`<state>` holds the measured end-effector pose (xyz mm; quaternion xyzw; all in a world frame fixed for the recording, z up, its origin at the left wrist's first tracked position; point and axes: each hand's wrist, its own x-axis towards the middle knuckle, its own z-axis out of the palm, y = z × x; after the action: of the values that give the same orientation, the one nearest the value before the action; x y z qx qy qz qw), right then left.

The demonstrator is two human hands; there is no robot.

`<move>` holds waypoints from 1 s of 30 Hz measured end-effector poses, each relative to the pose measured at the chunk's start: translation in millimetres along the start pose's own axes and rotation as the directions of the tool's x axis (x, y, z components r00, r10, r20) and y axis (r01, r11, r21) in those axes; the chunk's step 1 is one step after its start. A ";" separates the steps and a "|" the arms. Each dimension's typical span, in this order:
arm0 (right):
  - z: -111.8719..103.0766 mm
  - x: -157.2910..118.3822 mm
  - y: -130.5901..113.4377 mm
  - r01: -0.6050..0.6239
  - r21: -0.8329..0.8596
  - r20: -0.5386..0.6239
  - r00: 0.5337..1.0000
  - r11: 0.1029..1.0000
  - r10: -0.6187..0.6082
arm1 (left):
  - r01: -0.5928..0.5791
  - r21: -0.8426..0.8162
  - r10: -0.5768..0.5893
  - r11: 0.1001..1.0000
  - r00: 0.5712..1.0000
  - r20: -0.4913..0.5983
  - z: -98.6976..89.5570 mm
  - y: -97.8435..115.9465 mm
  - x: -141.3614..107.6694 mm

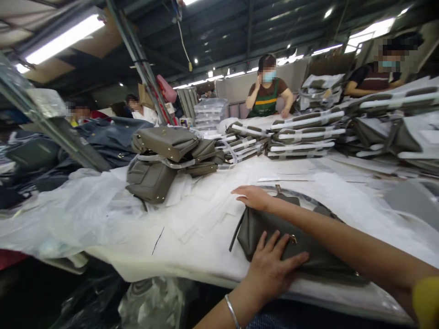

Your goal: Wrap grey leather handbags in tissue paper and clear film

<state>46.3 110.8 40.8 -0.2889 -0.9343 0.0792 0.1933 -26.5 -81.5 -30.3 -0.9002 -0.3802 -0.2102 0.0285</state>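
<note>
An olive-grey bag (pixel 267 224) with a small gold clasp lies on its side near the front edge of the white-covered table (pixel 202 246). My left hand (pixel 274 267), with a silver bangle at the wrist, rests on the bag's front with fingers spread. Reaching across from the right, my right hand (pixel 254 197) is at the bag's upper left corner, its thumb and fingers around the edge of some white paper (pixel 226 201). A dark strap hangs from that corner, and a clear-wrapped handle curves behind the bag.
Grey-green bags (pixel 152 176) are piled at the centre left. Stacks of flat bags with white wrapping (pixel 302 148) stand along the back. Crumpled plastic sheeting (pixel 82 214) covers the left side. A masked person (pixel 265 98) is across the table, another person (pixel 373 77) farther right. A metal post (pixel 61 132) slants at left.
</note>
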 end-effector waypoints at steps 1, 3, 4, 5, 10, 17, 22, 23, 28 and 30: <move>11.9 20.5 -3.2 0.015 -0.012 0.003 1.000 1.000 -0.015 | 0.004 0.001 -0.004 1.000 1.000 -0.005 -0.3 0.2 -0.7; 33.4 56.6 -7.5 0.037 -0.044 0.005 0.999 0.998 -0.036 | 0.010 0.007 -0.010 1.000 1.000 -0.010 -1.1 0.7 -2.1; 42.6 71.8 -8.5 0.046 -0.061 0.006 0.999 0.997 -0.046 | 0.010 0.013 -0.010 1.000 1.000 -0.011 -1.5 0.9 -2.7; 50.5 85.3 -8.9 0.055 -0.076 0.006 0.998 0.996 -0.055 | 0.006 0.020 -0.006 1.000 1.000 -0.013 -2.0 0.8 -3.2; 70.5 128.5 -7.0 0.104 -0.111 0.018 0.995 0.988 -0.103 | -0.029 0.057 0.031 0.998 0.998 -0.047 -4.1 -2.1 -4.1; 42.6 114.4 4.9 0.098 -0.070 -0.050 0.994 0.993 -0.101 | -0.028 0.058 0.032 0.998 0.996 -0.081 -5.0 -2.8 -5.1; -20.5 51.6 5.1 0.097 0.001 -0.139 0.986 0.995 -0.096 | -0.006 0.007 0.007 1.000 0.996 -0.089 -0.3 -2.7 -5.1; -35.3 34.6 3.2 0.100 0.058 -0.154 0.984 0.993 -0.090 | -0.003 -0.003 0.003 1.000 0.996 -0.087 0.6 -2.7 -4.6; -99.4 -68.2 4.7 0.082 0.377 -0.007 0.996 0.923 -0.086 | -0.003 -0.043 0.002 0.999 0.999 -0.034 8.8 -1.9 1.5; -117.6 -112.0 19.8 0.034 0.283 0.135 0.988 0.959 -0.075 | 0.007 -0.032 -0.006 0.999 1.000 0.009 15.7 -1.1 2.1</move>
<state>189.2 67.4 107.7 -0.2262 -0.9329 0.2257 0.1660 -20.3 -76.0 -43.9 -0.9002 -0.3799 -0.2126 0.0116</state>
